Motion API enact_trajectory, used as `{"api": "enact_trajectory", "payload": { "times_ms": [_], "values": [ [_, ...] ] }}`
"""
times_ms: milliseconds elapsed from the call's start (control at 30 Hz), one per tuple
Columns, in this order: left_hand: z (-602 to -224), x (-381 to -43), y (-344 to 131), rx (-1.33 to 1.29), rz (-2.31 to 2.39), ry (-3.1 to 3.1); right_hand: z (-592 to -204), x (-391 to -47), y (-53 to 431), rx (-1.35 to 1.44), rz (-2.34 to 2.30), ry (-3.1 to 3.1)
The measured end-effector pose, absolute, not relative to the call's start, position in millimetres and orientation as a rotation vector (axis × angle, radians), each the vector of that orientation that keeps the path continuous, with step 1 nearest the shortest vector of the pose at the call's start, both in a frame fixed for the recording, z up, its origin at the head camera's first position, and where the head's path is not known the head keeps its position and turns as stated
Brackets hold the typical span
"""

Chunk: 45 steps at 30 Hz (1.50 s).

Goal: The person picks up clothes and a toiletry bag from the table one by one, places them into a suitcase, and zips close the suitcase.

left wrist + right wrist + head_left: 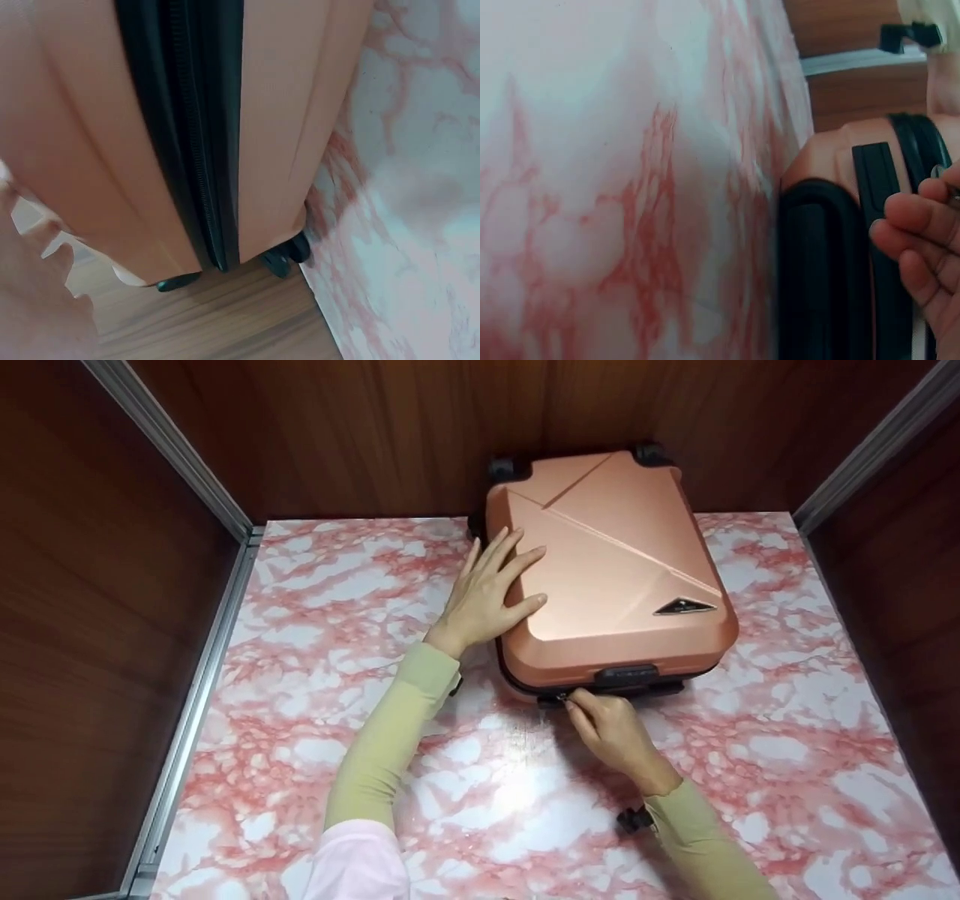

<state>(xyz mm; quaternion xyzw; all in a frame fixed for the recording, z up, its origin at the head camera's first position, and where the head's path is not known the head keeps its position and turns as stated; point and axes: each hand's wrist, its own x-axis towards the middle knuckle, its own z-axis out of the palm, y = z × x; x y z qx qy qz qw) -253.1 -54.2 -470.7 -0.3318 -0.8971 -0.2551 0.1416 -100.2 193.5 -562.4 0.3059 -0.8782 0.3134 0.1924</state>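
Observation:
A rose-gold hard-shell suitcase lies flat, its wheels toward the back wall. My left hand rests on the left edge of its upper shell, fingers spread and nearly straight. At the front edge my right hand pinches a small zipper pull between thumb and curled index finger, left of the black carry handle. In the left wrist view, the black zipper band runs along the suitcase's side with its teeth together. The right wrist view shows my right fingers curled beside the black handle parts.
The suitcase stands on a table with a red and white marbled top. Dark wood-grain panels rise behind and on both sides, with metal rails at the corners. Black suitcase wheels sit close to the back panel.

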Motion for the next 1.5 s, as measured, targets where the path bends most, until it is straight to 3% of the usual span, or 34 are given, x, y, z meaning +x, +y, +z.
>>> {"api": "enact_trajectory", "payload": {
  "times_ms": [933, 1167, 1500],
  "values": [
    [-482.5, -181.1, -66.4, -0.989, -0.474, -2.545, -571.1, -91.0, 246.0, 0.833, 0.923, -2.310],
    [-486.3, -159.9, -65.6, -0.945, -0.354, -2.508, -567.7, -105.0, 272.5, 0.725, 0.913, -2.362],
    [-484.2, -139.4, -45.2, -0.923, -0.090, -2.456, -558.6, -151.1, 309.8, 0.462, 0.821, -2.533]
  ]
}}
